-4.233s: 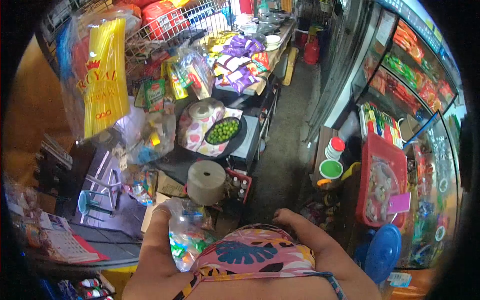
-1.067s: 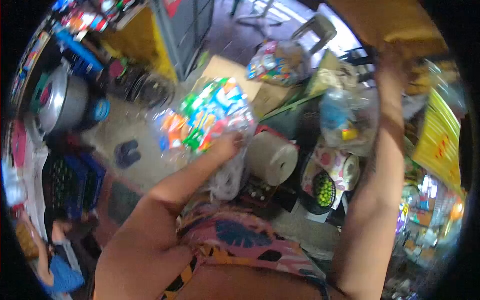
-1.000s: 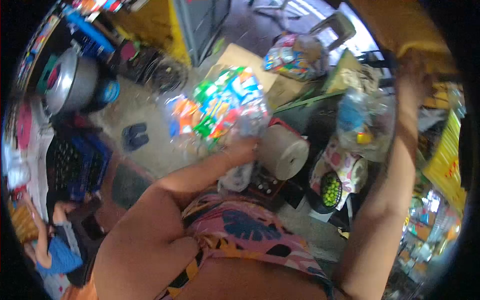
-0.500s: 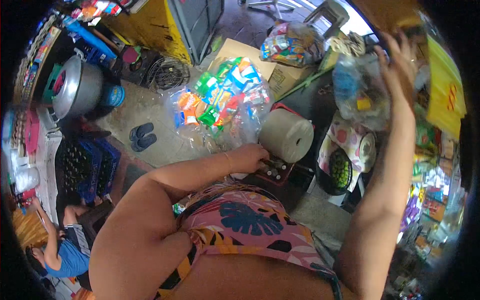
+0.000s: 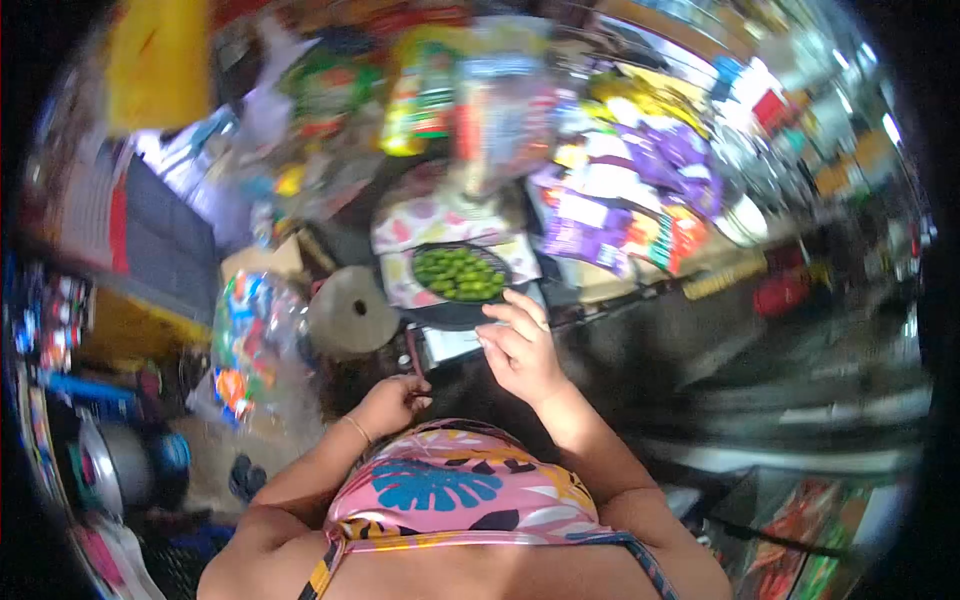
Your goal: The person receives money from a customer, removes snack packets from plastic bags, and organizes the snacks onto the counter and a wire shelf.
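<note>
My left hand (image 5: pixel 398 402) is low in front of my body with its fingers curled together; whatever it may hold is too small to name. Right of it, my right hand (image 5: pixel 520 345) is raised with its fingers apart and nothing visible between them. Just beyond its fingertips is a dark basket of small green fruit (image 5: pixel 458 272), on a white cloth with pink and purple spots (image 5: pixel 400 228). A large grey-white roll (image 5: pixel 352 312) stands beyond my left hand. The frame is partly blurred by motion.
Left of the roll lies a clear bag of colourful packets (image 5: pixel 245 340). Purple packets (image 5: pixel 590 225) cover a surface at the right of the basket. A large metal pot (image 5: pixel 115 465) and dark slippers (image 5: pixel 246 478) are at the lower left. A yellow sheet (image 5: pixel 158 65) hangs at the upper left.
The view has swung to the right. My right hand has come down from the hanging bags to near the green fruit. My left hand no longer lies beside the bottles and roll but closer to my body.
</note>
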Tool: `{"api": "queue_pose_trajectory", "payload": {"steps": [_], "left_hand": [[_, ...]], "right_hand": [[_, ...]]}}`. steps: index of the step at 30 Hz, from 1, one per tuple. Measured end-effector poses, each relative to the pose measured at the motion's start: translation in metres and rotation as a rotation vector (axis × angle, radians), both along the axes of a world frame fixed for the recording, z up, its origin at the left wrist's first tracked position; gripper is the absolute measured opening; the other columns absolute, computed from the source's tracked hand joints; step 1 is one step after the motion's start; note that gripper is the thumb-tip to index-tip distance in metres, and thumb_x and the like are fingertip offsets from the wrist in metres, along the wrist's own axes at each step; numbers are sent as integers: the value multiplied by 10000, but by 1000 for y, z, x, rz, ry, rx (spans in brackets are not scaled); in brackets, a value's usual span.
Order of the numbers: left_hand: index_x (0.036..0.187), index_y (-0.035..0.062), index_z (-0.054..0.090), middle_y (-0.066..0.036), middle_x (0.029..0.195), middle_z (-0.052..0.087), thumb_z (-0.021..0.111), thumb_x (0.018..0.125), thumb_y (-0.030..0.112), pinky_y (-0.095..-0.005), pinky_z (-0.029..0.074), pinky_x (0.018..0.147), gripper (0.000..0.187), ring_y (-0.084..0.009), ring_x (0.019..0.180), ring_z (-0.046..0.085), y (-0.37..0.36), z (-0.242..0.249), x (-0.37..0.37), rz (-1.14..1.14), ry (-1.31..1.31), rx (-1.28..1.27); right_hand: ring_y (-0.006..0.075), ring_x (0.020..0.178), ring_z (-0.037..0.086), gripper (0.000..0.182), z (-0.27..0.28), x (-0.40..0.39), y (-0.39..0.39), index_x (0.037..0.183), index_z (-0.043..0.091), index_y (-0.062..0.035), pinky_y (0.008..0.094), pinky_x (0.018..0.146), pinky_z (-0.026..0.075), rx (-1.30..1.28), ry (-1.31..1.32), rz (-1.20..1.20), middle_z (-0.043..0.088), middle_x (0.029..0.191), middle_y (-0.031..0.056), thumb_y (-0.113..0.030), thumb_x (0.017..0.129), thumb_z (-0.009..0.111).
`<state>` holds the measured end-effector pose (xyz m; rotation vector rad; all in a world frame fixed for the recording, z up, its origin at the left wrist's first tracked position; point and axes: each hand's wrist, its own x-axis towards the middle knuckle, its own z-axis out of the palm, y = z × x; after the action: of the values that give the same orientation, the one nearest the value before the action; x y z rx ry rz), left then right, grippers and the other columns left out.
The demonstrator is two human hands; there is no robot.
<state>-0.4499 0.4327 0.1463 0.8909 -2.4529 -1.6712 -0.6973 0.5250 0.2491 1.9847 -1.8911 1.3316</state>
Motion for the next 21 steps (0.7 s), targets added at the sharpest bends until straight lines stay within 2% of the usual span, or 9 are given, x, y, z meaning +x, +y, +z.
{"api": "queue_pose_trajectory", "payload": {"steps": [3,8,10,13,15,16,18,19,21], "left_hand": [[1117,21,659,-166,985,694,725,877,146,-347,537,797,278,-245,887,684,27,43,-90,-226,23,-115],[1070,27,662,-191,971,672,713,865,168,-417,520,806,254,-371,917,641,60,103,-199,-436,280,-228],[1058,32,669,-167,989,683,717,856,125,-402,524,816,227,-351,930,652,61,139,-225,-449,351,-241],[1035,39,681,-140,1009,694,731,832,72,-392,532,823,211,-320,936,667,45,194,-256,-383,542,-456],[979,38,699,-133,993,708,720,813,36,-385,535,817,167,-290,925,680,30,241,-267,-237,671,-589],[974,38,703,-137,963,708,704,821,55,-381,534,804,154,-284,916,679,20,274,-269,-210,747,-770],[906,-1,668,-159,950,680,667,869,143,-388,516,767,148,-250,845,633,18,331,-267,-5,1007,-872],[954,-12,669,-174,953,683,636,903,161,-399,523,772,184,-273,888,636,19,348,-269,81,1293,-792],[962,-14,662,-175,958,679,634,901,158,-401,520,780,185,-276,894,634,18,375,-274,115,1504,-977]], "right_hand": [[335,1073,591,144,0,-69,71,876,698,-84,431,953,463,-18,-36,-211,678,1001,82,-43,741,730],[283,943,617,119,-1,-159,149,877,687,-57,387,849,477,-114,-172,-628,681,967,86,-2,773,707],[273,916,624,122,12,-184,163,877,679,-43,370,837,486,-198,-203,-704,679,975,95,35,784,689],[253,938,631,136,81,-206,170,928,672,-23,373,874,493,-364,-208,-719,673,1011,105,57,817,666],[219,948,633,118,138,-213,167,975,676,1,346,900,487,-678,-209,-626,679,1011,114,30,862,656],[238,984,622,141,174,-219,182,1023,651,7,374,925,482,-587,74,-676,658,1064,148,-23,894,605],[280,1029,614,215,236,-219,200,1099,595,-24,380,890,493,-738,259,-656,657,1088,154,-42,885,617],[280,1033,612,220,260,-217,209,1105,593,-25,380,890,495,-832,365,-564,654,1095,154,-45,888,615],[279,1041,610,228,301,-218,218,1119,587,-26,379,891,497,-966,541,-375,648,1110,153,-51,894,611]]}}
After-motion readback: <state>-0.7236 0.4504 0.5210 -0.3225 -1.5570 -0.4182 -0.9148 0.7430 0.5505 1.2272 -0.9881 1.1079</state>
